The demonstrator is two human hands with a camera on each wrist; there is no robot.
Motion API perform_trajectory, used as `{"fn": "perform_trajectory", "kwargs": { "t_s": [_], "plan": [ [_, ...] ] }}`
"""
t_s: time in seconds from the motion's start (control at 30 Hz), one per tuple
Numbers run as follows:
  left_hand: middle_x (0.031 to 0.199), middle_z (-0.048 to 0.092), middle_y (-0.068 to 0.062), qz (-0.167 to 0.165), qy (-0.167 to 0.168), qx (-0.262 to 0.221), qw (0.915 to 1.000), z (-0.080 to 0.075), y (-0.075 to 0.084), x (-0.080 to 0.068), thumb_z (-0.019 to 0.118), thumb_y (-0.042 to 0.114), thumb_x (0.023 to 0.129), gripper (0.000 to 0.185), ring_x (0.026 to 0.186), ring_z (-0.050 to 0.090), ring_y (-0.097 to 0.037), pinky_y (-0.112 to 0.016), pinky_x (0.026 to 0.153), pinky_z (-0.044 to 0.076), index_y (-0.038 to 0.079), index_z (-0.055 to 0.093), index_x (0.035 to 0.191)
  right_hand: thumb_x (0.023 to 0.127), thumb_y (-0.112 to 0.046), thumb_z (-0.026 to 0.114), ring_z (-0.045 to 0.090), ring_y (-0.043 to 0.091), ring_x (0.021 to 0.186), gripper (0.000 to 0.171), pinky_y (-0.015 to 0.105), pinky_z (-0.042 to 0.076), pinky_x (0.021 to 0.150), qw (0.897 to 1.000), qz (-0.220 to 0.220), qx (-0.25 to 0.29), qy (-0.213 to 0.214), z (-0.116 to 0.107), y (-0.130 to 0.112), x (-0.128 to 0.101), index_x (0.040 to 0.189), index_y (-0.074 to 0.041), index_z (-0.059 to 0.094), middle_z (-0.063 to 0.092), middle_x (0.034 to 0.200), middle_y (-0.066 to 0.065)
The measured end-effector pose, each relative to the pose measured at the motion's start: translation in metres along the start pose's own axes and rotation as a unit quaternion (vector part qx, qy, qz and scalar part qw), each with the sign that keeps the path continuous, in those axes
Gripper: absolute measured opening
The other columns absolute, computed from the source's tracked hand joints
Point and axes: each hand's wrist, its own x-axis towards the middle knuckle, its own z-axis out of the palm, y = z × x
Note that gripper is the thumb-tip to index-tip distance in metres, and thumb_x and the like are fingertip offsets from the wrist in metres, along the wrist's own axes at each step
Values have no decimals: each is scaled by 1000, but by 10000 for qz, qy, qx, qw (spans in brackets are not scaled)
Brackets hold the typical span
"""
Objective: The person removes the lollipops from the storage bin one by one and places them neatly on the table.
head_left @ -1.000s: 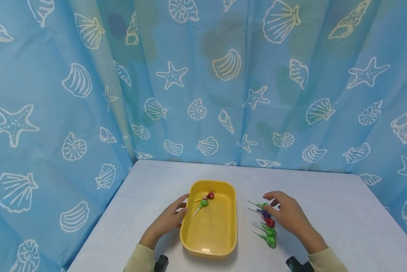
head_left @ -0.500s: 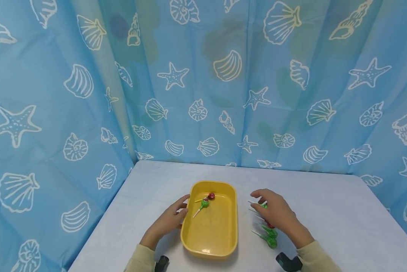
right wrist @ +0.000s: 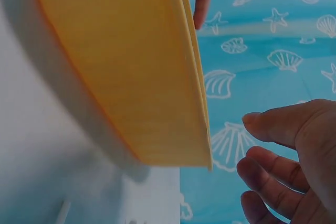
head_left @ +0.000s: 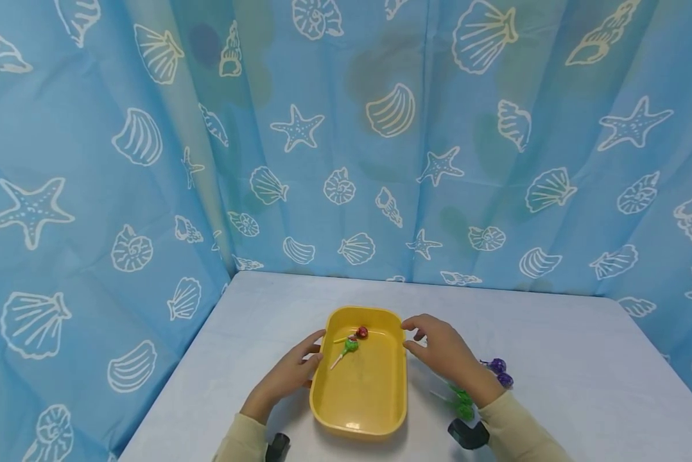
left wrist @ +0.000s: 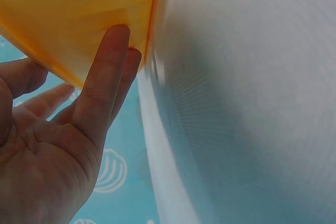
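Observation:
A yellow tray (head_left: 375, 398) stands in front of me, with a red lollipop (head_left: 361, 332) and a green lollipop (head_left: 351, 345) lying in its far left part. My left hand (head_left: 291, 372) rests against the tray's left side; the left wrist view shows fairly straight fingers on its outer wall. My right hand (head_left: 441, 346) is at the right rim, thumb and fingers loosely bent and parted. In the right wrist view nothing lies between those fingers, which are apart from the wall. Green lollipops (head_left: 463, 405) lie beneath the right wrist, partly hidden by the forearm.
Two purple lollipops (head_left: 498, 366) lie right of the right forearm. The white table (head_left: 571, 359) backs onto a blue curtain (head_left: 346, 141) with shell patterns. A black wrist camera (head_left: 468, 434) sits below the right forearm, another (head_left: 278, 447) by the left sleeve.
My right hand has moved left from over the lollipops to the tray's right rim, bringing the purple lollipops into view. My left hand and the tray's contents stay as they were.

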Motion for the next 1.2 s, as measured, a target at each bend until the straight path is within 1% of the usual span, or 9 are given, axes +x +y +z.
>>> {"fn": "perform_trajectory", "kwargs": {
  "t_s": [0.17, 0.3, 0.43, 0.6, 0.83, 1.0, 1.2],
  "plan": [
    [145, 48, -25, 25, -8, -30, 10000, -1, 0, 0, 49, 19, 107, 55, 120, 59, -40, -42, 76, 63, 15, 33, 159, 89, -17, 80, 65, 20, 94, 30, 36, 61, 82, 9998, -112, -71, -128, 7, -12, 9, 117, -13, 71, 68, 116, 3],
    [146, 48, -26, 88, -15, -46, 9999, -1, -2, 0, 49, 19, 107, 55, 119, 60, -40, -42, 75, 63, 14, 33, 160, 88, -16, 81, 66, 21, 94, 30, 37, 60, 84, 9994, -157, -151, -255, 13, -19, 15, 117, -12, 71, 68, 116, 4],
    [145, 48, -26, 152, -21, -46, 9999, -2, -3, 0, 49, 19, 107, 55, 118, 60, -40, -42, 75, 63, 14, 33, 159, 88, -15, 81, 66, 21, 94, 31, 36, 61, 83, 9986, -297, -214, -381, 18, -22, 22, 117, -11, 70, 68, 116, 6],
    [145, 48, -26, 164, -2, -50, 9999, -1, -3, 0, 49, 17, 107, 54, 118, 60, -40, -42, 75, 63, 15, 34, 159, 89, -12, 80, 65, 22, 93, 31, 36, 60, 82, 9974, -441, -110, -559, 22, -24, 30, 118, -8, 70, 68, 116, 9],
    [145, 49, -25, 65, 70, 49, 9999, -1, -3, 1, 51, 20, 107, 54, 118, 60, -40, -41, 75, 63, 16, 35, 159, 89, -8, 79, 65, 25, 93, 32, 39, 60, 84, 9948, -578, -66, -831, 27, -27, 40, 119, -5, 69, 68, 116, 12],
    [145, 49, -25, -42, 52, 31, 10000, -1, -4, 2, 51, 21, 107, 55, 120, 59, -41, -41, 74, 63, 17, 35, 159, 88, -8, 80, 65, 22, 90, 32, 40, 59, 85, 9929, -668, -225, -956, 31, -27, 47, 118, -6, 70, 69, 116, 11],
    [145, 49, -25, -62, 0, -27, 10000, -3, -2, 2, 51, 21, 107, 55, 121, 58, -43, -43, 74, 63, 17, 35, 159, 87, -8, 80, 66, 20, 90, 32, 40, 59, 87, 9902, -694, -494, -1105, 39, -26, 57, 118, -7, 71, 70, 117, 10]
  ]
}}
